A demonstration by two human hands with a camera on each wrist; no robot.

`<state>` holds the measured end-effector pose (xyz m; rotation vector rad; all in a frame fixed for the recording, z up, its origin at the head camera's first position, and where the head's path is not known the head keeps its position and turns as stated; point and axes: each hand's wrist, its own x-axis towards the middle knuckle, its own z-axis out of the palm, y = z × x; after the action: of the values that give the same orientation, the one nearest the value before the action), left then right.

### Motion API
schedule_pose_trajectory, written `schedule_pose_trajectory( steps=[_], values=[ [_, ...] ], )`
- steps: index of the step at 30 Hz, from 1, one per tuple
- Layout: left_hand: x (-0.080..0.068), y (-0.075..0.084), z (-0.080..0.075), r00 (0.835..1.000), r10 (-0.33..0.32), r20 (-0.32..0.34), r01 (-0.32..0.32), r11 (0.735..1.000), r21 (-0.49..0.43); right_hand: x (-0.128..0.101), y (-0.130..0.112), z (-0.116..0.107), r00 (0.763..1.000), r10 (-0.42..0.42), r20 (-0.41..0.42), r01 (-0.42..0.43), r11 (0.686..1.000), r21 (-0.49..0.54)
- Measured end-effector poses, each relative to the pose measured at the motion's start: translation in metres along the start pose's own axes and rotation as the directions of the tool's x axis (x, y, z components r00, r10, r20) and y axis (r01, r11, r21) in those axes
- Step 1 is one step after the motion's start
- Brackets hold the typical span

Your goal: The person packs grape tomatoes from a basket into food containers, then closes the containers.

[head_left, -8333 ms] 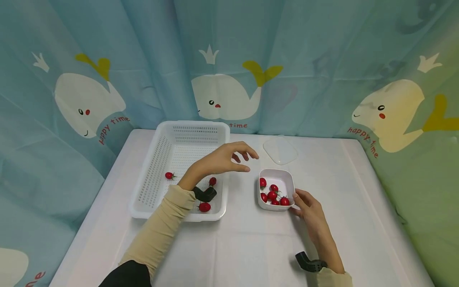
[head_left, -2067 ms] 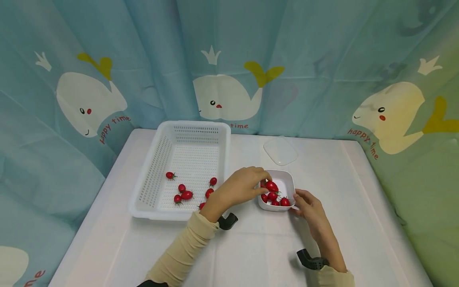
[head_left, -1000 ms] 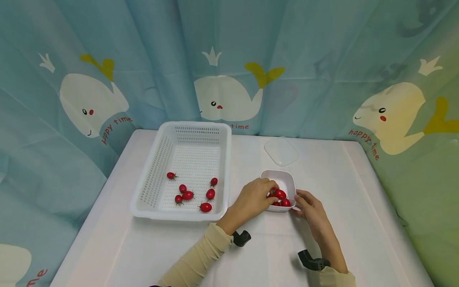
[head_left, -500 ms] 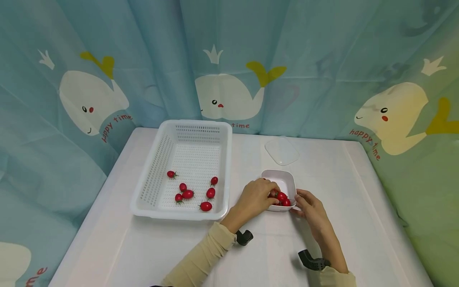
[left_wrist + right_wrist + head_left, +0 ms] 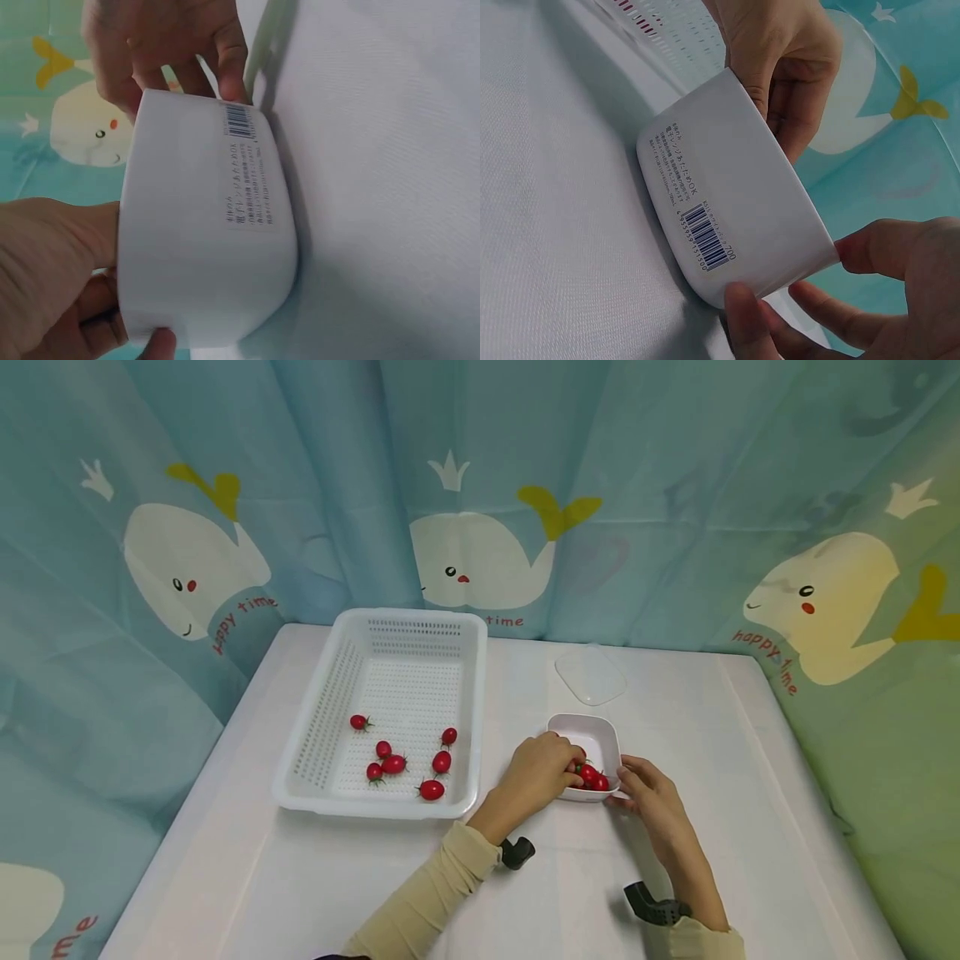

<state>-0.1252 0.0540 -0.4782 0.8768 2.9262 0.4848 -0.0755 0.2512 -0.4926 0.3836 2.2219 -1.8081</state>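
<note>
In the head view my left hand (image 5: 538, 768) reaches into the white box (image 5: 573, 722), its finger and thumb about a red cherry tomato (image 5: 588, 773). Other cherry tomatoes lie in the box, partly hidden by the fingers. My right hand (image 5: 651, 793) grips the box at its right near corner, thumb on one side and fingers on another, as the right wrist view shows. The box wall (image 5: 727, 187) there bears a printed label with a barcode. In the left wrist view the box wall (image 5: 195, 225) hides what lies inside.
Left of the box stands a white perforated basket (image 5: 408, 668) with several cherry tomatoes (image 5: 393, 764) in it. A clear lid (image 5: 591, 675) lies flat behind the box. A whale-printed curtain (image 5: 480, 443) hangs behind the white table (image 5: 360, 877).
My left hand, raised between basket and box earlier, has gone down into the box with a cherry tomato and moved slightly toward the near right. My right hand has stayed on the box.
</note>
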Motion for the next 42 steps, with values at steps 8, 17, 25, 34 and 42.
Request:
schedule_pose_trajectory(
  steps=[8,17,25,34,42],
  values=[
    [0.002,0.002,-0.001,1.0,-0.003,0.02,0.003,1.0,0.009,0.0,0.0,0.0,1.0,0.014,-0.003,-0.014,1.0,-0.011],
    [-0.001,0.0,-0.002,1.0,0.011,-0.01,-0.011,1.0,-0.02,-0.001,-0.001,0.0,1.0,0.026,-0.002,-0.026,0.999,-0.023],
    [-0.007,0.001,-0.003,0.997,0.014,-0.08,-0.018,0.999,-0.046,-0.001,0.0,0.0,1.0,0.026,-0.002,-0.026,0.999,-0.026],
    [-0.016,0.006,-0.005,0.972,-0.015,-0.236,-0.004,0.997,-0.081,-0.001,0.001,0.0,1.0,0.015,-0.001,-0.015,1.0,-0.016],
    [-0.024,0.015,-0.014,0.96,-0.037,-0.279,-0.033,0.969,-0.243,-0.001,0.0,0.0,1.0,0.01,-0.004,-0.01,1.0,-0.016]
  ],
)
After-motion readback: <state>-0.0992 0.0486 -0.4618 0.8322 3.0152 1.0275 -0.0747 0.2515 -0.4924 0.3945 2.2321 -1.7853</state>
